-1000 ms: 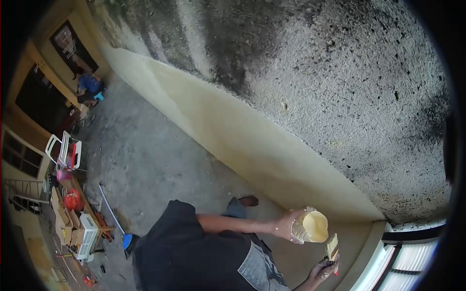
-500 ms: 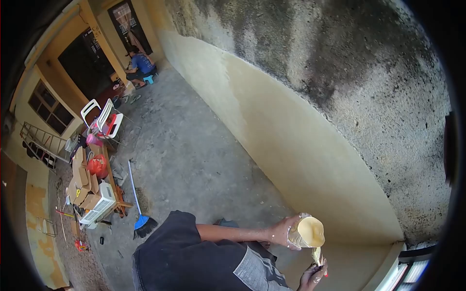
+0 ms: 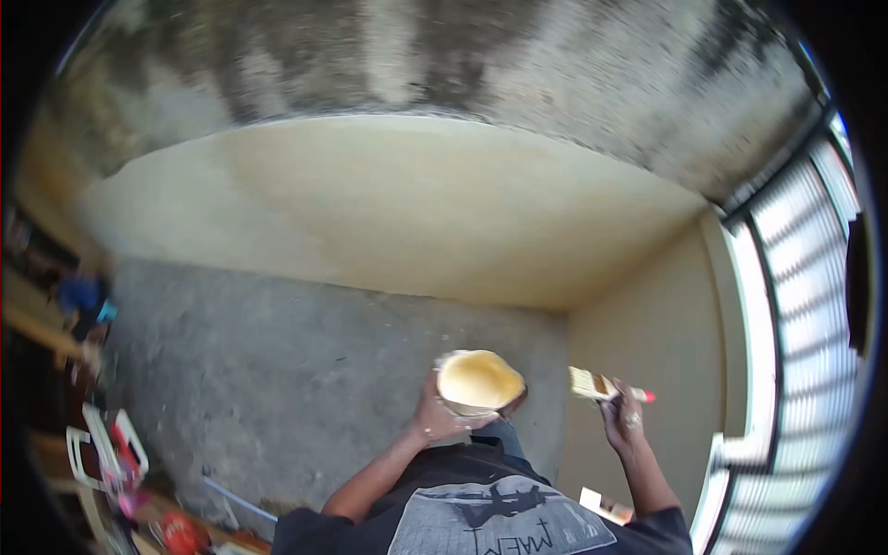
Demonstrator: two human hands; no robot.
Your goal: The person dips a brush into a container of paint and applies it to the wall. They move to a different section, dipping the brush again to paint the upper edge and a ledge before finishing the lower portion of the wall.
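Observation:
My left hand (image 3: 440,413) is wrapped round a round container (image 3: 479,381) of pale yellow paint, held in front of my body with its opening facing up. To the right, my right hand (image 3: 626,416) grips a paintbrush (image 3: 597,385) by its handle. The brush lies roughly level, its paint-coated bristles pointing left towards the container but apart from it, and the red handle end pointing right. Pale paint spots mark both hands.
Ahead is a wall (image 3: 398,203), cream below and stained grey above. A barred opening (image 3: 805,277) is at the right. Far left, a blurred person in blue (image 3: 79,294) sits near folding chairs (image 3: 106,449) and a red bag (image 3: 183,534).
The view has swung right, towards the wall and barred opening. The container now shows nearer the middle, and the brush has moved away from it, turning from upright to nearly level.

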